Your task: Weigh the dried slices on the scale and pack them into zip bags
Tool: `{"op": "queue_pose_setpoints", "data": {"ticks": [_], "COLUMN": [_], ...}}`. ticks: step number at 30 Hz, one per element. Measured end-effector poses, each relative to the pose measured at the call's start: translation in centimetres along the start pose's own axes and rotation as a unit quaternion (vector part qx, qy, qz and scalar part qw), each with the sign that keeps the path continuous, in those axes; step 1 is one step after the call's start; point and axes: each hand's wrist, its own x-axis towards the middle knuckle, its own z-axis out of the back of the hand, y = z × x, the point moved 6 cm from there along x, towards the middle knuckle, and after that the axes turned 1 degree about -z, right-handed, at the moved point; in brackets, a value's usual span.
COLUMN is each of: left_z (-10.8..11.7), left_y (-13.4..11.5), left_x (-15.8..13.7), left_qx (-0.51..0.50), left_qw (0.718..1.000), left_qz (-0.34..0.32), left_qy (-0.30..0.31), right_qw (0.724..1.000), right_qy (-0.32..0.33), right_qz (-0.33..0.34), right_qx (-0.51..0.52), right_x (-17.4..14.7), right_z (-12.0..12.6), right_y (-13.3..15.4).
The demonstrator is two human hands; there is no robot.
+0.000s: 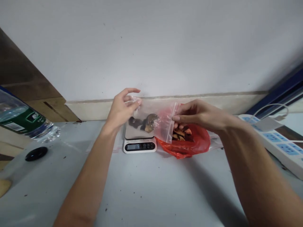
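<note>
A clear zip-lock bag (163, 108) with dark brown dried pieces (149, 122) in it is held tilted above the digital kitchen scale (139, 146), whose display appears to read 0.0. My left hand (123, 108) grips the bag's left end with the thumb, its index finger stretched out above. At the zip edge on the right, my right hand (199, 115) pinches the bag between thumb and fingers. Just behind and below that hand lies an open red plastic bag (199, 142) holding dried slices (181, 134). Whether the pieces touch the scale's plate, I cannot tell.
A water bottle (23, 116) and a black oval object (36, 154) are at the left. To the right lies a white power strip (276, 142) with a plugged-in cable. The wall (151, 47) rises directly behind the scale; flat clear bags (214, 141) lie partly under the red bag.
</note>
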Motion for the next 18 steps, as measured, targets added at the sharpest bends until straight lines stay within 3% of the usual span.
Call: {"op": "queue_pose_setpoints", "data": {"ticks": [2,3,6,8,18], "left_z": [-0.1,-0.6,-3.4,-4.6,-5.1], "left_y": [-0.8,-1.2,-2.1,-2.4,-1.8], "left_x": [-0.2,-0.4,-1.5,-2.3,-2.7], "left_qx": [0.078,0.097,0.095,0.084,0.026], "left_qw": [0.996,0.993,0.971,0.95,0.941], "left_qz": [-0.05,-0.07,-0.072,-0.052,-0.005], "left_qy": [-0.017,0.01,0.207,0.297,0.339], "right_qw": [1.0,1.0,0.999,0.999,0.999], "right_qy": [-0.012,-0.023,-0.037,-0.033,-0.02], "right_qz": [0.002,0.005,0.011,0.016,0.03], "right_qx": [-0.004,-0.008,-0.014,-0.018,0.021], "right_x": [0.3,0.5,1.1,1.3,1.8], "right_z": [-0.3,-0.4,-0.9,-1.2,-2.2], "right_y": [-0.1,-0.2,-0.4,-0.3,-0.4]}}
